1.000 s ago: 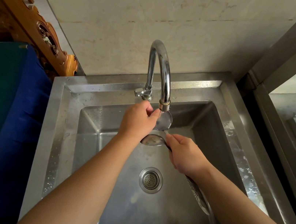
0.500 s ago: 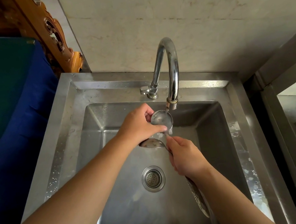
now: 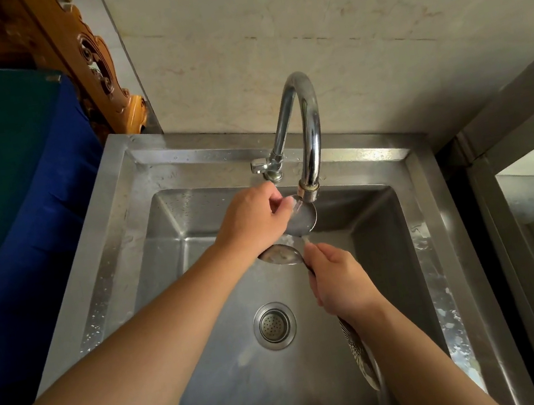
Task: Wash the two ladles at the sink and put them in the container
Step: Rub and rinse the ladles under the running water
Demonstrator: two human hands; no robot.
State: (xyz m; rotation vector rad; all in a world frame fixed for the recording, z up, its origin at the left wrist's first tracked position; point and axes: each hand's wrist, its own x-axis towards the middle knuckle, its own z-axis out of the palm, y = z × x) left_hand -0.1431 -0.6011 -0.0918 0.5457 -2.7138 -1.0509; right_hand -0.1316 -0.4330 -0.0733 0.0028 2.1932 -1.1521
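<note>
Under the tap (image 3: 305,134), over the sink (image 3: 426,213), the right hand (image 3: 341,283) closes its grip on both ladle handles while the left hand (image 3: 251,220) pinches the upper ladle (image 3: 304,219) above the lower ladle (image 3: 280,255); rub each bowl thoroughly, holding firm against slipping.

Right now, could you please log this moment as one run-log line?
step: rinsing | left hand: rubs upper ladle bowl under faucet | right hand: grips both handles | container: unseen
</note>
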